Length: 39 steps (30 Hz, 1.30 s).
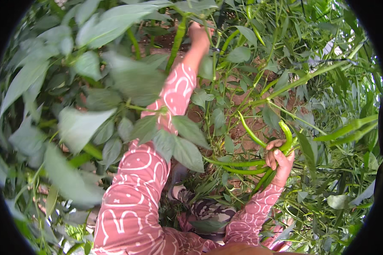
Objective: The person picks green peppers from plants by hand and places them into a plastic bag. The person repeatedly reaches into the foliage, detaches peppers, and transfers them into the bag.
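Note:
My right hand is closed around a bunch of several long green chili peppers. They stick out of the fist to the left, above and below, some of them curved. My left arm, in a pink sleeve with white line drawings, stretches far forward among the plants. At its end my left hand is partly covered by stems and leaves, so its fingers do not show clearly. Just left of that hand hangs a long green chili pepper on the plant, and a thinner chili pepper hangs further left.
Dense pepper plants surround me. Large leaves cross in front of my left arm, some blurred. A thick green stem slants across the right side. Brown soil shows between the plants. Below are a shoe and camouflage-patterned cloth.

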{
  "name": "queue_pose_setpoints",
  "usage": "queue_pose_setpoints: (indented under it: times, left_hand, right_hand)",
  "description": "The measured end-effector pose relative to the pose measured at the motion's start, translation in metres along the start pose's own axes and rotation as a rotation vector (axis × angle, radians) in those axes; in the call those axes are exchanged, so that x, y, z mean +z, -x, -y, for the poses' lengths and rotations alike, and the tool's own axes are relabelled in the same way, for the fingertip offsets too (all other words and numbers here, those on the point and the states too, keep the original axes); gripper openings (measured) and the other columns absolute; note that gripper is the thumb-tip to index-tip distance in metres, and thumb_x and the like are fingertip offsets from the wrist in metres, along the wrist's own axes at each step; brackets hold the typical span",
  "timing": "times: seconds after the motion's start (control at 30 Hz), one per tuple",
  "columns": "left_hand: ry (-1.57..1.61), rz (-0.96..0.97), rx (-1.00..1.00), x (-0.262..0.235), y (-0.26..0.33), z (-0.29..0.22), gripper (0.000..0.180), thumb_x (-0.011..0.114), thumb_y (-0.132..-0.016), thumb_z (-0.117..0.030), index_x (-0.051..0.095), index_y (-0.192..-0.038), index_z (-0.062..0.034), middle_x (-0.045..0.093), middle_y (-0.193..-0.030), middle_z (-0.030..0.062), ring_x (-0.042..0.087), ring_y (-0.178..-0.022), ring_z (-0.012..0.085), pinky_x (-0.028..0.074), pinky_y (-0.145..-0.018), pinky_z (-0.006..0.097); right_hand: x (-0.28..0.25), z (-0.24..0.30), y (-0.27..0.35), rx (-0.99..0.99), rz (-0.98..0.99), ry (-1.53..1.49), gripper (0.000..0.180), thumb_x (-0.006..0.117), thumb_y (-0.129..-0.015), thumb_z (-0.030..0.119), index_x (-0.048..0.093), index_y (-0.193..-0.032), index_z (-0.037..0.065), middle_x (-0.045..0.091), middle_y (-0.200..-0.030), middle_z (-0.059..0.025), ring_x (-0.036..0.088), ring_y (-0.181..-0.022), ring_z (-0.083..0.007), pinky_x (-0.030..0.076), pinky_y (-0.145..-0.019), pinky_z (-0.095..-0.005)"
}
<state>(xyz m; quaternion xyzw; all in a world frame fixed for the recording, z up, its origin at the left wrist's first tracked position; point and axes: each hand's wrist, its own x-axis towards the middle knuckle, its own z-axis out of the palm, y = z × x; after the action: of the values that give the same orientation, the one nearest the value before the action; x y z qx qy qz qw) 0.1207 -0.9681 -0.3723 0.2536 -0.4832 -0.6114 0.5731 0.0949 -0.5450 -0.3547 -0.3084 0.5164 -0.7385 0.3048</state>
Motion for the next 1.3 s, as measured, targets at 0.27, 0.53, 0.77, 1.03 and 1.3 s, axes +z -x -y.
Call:
queue_pose_setpoints:
  times: [0.27,0.53,0.77,1.03,1.3]
  left_hand:
    - [0.314,1.132,-0.342,0.047,-0.060,0.001,0.026,0.053,-0.084,-0.003,0.053,-0.110,-0.0048,0.058,-0.078,-0.0023,0.058,-0.066,0.0068,0.051,-0.058,0.023]
    - [0.583,1.211,-0.220,0.017,-0.060,-0.021,0.023,0.054,-0.079,-0.001,0.060,-0.101,-0.0067,0.065,-0.089,0.0081,0.064,-0.074,0.0186,0.053,-0.058,0.036]
    - [-0.149,0.816,0.072,0.004,-0.072,-0.066,0.022,0.058,-0.079,-0.006,0.061,-0.100,-0.0064,0.066,-0.087,0.0067,0.063,-0.073,0.0175,0.052,-0.058,0.035]
    - [-0.859,0.665,0.392,0.026,-0.095,-0.063,0.023,0.062,-0.078,-0.012,0.063,-0.100,-0.0060,0.067,-0.084,0.0051,0.063,-0.073,0.0163,0.051,-0.059,0.033]
    - [-1.078,0.859,0.379,0.027,-0.072,-0.072,0.025,0.065,-0.077,-0.018,0.065,-0.099,-0.0056,0.067,-0.082,0.0035,0.063,-0.072,0.0150,0.050,-0.059,0.031]
  right_hand:
    - [0.002,0.002,-0.001,-0.005,0.011,0.066,0.026,0.065,-0.076,0.006,0.048,-0.093,-0.002,0.058,-0.079,-0.0198,0.038,-0.035,-0.0069,0.029,-0.032,-0.0199]
    - [0.007,0.002,-0.002,-0.012,0.017,0.055,0.023,0.065,-0.075,0.004,0.049,-0.090,-0.003,0.058,-0.077,-0.0203,0.038,-0.034,-0.0077,0.030,-0.032,-0.0202]
    - [0.007,0.004,0.003,0.031,-0.093,0.020,0.028,0.065,-0.072,-0.001,0.049,-0.095,-0.005,0.059,-0.077,-0.0237,0.041,-0.035,-0.0079,0.030,-0.032,-0.0198]
    - [0.005,0.007,-0.001,0.024,-0.033,0.164,0.028,0.070,-0.074,0.009,0.050,-0.090,-0.002,0.058,-0.076,-0.0201,0.039,-0.035,-0.0065,0.031,-0.033,-0.0200]
    - [-0.002,0.000,0.004,0.015,-0.105,0.113,0.027,0.069,-0.074,0.008,0.050,-0.091,-0.001,0.058,-0.078,-0.0210,0.036,-0.035,-0.0058,0.030,-0.035,-0.0195]
